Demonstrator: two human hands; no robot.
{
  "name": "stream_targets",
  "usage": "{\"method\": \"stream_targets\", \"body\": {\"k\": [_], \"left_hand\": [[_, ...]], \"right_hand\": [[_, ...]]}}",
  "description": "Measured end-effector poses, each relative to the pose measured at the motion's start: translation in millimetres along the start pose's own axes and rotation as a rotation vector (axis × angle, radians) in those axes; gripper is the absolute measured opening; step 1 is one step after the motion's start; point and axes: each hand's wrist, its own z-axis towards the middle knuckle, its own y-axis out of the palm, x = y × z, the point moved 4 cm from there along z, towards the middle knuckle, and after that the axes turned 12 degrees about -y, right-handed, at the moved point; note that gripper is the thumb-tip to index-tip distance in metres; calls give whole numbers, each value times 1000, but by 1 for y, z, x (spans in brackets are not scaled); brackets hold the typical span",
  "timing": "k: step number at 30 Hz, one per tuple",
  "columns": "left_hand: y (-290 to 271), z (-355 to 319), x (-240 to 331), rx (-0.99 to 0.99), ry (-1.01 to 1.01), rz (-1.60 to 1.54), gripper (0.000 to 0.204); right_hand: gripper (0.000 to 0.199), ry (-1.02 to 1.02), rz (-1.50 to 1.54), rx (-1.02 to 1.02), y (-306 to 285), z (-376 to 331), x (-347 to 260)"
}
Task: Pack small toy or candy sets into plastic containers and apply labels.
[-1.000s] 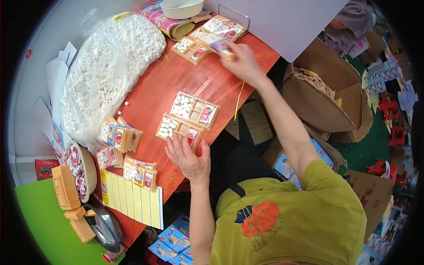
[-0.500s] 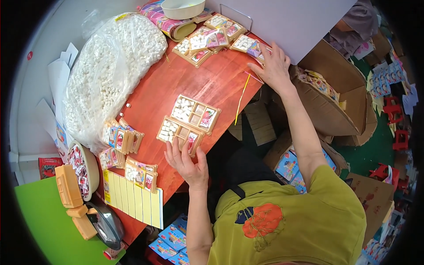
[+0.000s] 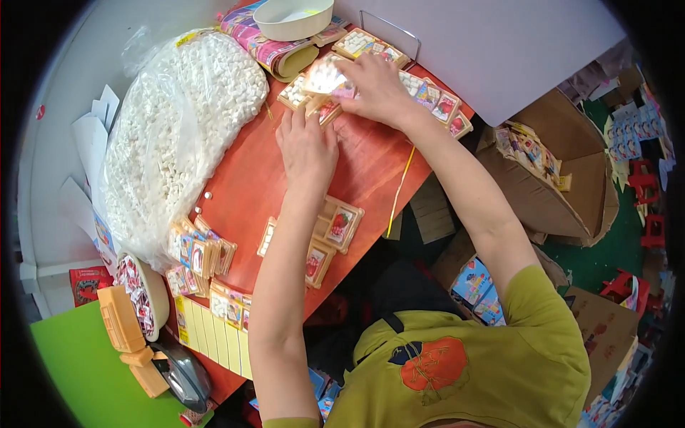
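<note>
A pile of tan plastic trays (image 3: pixel 293 93) with white pellets and strawberry-printed cards lies at the far side of the red table. Over its top tray (image 3: pixel 326 75), which glares with reflected light, my right hand (image 3: pixel 382 93) is closed around the right side. My left hand (image 3: pixel 308 153) reaches to the pile's near edge, fingers stretched out and fingertips touching a tray there. Beneath my left forearm, two more trays (image 3: pixel 340 227) lie partly hidden. A row of filled trays (image 3: pixel 435 101) sits to the right of my right hand.
A large clear bag of white pellets (image 3: pixel 182 121) fills the left side. Stacked small trays (image 3: pixel 202 250), a bowl of small packets (image 3: pixel 148 303) and a yellow striped sheet (image 3: pixel 214 342) lie nearer. A white bowl (image 3: pixel 292 21) stands far back; an open carton (image 3: pixel 549 178) is right of the table.
My right hand has moved left from the table's right edge to the tray pile. My left hand has left the two middle trays and reached forward to the same pile.
</note>
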Motion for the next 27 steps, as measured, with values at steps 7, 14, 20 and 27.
{"method": "stream_targets", "body": {"k": [7,14,20,27], "left_hand": [[71,61,29,-122,68,146,54],[90,64,18,-150,53,182,65],[61,36,-8,-184,-23,181,63],[12,-10,-73,-214,-160,215,64]], "right_hand": [[71,96,-26,468,-50,-44,38],[67,109,61,502,-59,-77,50],[58,236,62,551,-55,-99,54],[56,43,-89,407,-26,-45,-18]]}}
